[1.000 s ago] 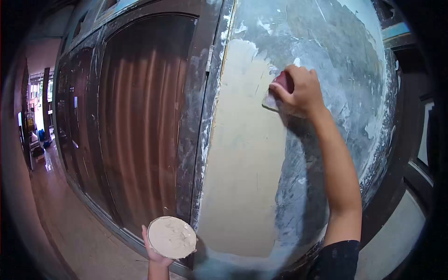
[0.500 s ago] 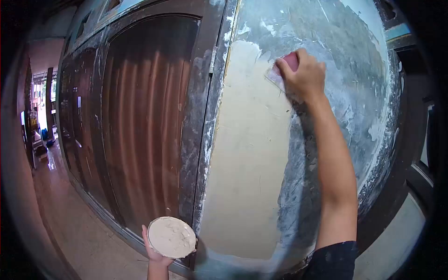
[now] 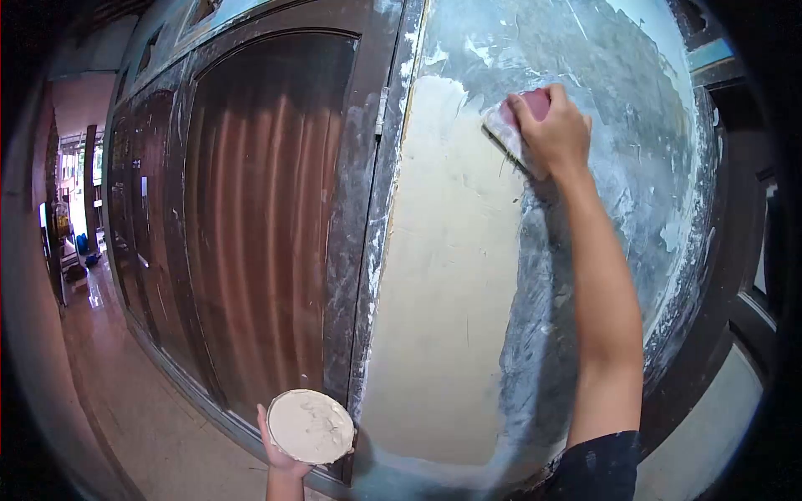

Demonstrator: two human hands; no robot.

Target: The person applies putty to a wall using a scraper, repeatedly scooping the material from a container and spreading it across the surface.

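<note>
My right hand (image 3: 558, 134) is closed round the reddish grip of a putty spreader (image 3: 508, 129), a flat, pale-smeared blade. The blade's lower-left edge is at the upper right border of a cream putty patch (image 3: 443, 275) on the wall. Low in the view, my left hand (image 3: 280, 451) holds up a round bowl of putty (image 3: 309, 426) from beneath; its cream surface has ridges and dents on the right side. Most of the left fingers are hidden under the bowl.
Bare blue-grey wall (image 3: 618, 184) with white smears surrounds the patch. To the left stands a dark wooden frame with a glass pane (image 3: 259, 209) and brown curtain behind it. A dark door (image 3: 743, 250) is at far right. The floor (image 3: 159, 401) runs down the left.
My right hand has shifted slightly right with the spreader, and the blade now tilts so more of its face and edge shows. My left hand and the bowl stay nearly in place.
</note>
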